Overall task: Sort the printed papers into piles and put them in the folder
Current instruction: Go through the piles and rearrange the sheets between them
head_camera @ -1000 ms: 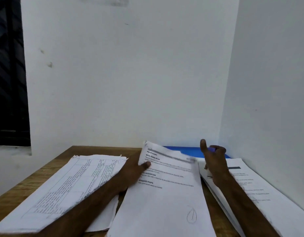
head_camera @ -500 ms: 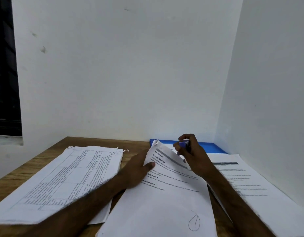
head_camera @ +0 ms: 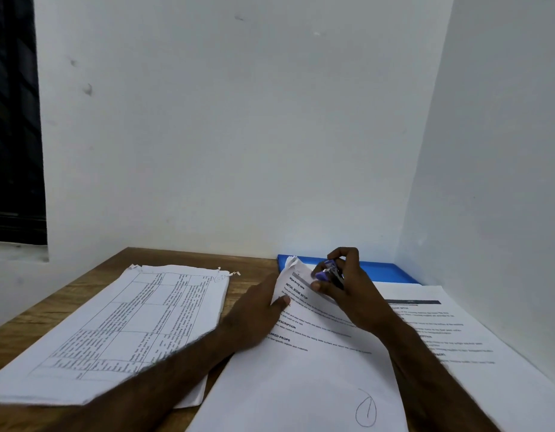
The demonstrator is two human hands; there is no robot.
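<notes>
1. So, nearest of all is the middle sheaf (head_camera: 301,375) of printed pages, lying down the centre of the worktop (head_camera: 182,260). There's a pen-drawn loop (head_camera: 366,411) on its near right corner. My guess is that's a mark for which pile it belongs to.
2. Left of it sits the left pile (head_camera: 120,325), sheets full of tables, roughly squared up and parked clear of the action.
3. Over on the right, the right pile (head_camera: 475,353) lies along the side wall (head_camera: 488,151). It's text pages with a dark header bar (head_camera: 413,302), also out of the way.
4. The left hand (head_camera: 257,313) has its thumb on top of the middle sheaf's left edge, with the fingers out of sight under the paper. So the grip reads to me as a pinch on the pages, lining them up and propping the far corner.
5. The right hand (head_camera: 351,294) has its grip clenched round a small purple stapler (head_camera: 327,272), nose at that raised far-left corner. I'd say the set is being fastened so it files as one.
6. Furthest back, the blue folder (head_camera: 385,271) lies flat against the back wall (head_camera: 223,135). None of the three piles is in it yet, so the filing's all left to do.
</notes>
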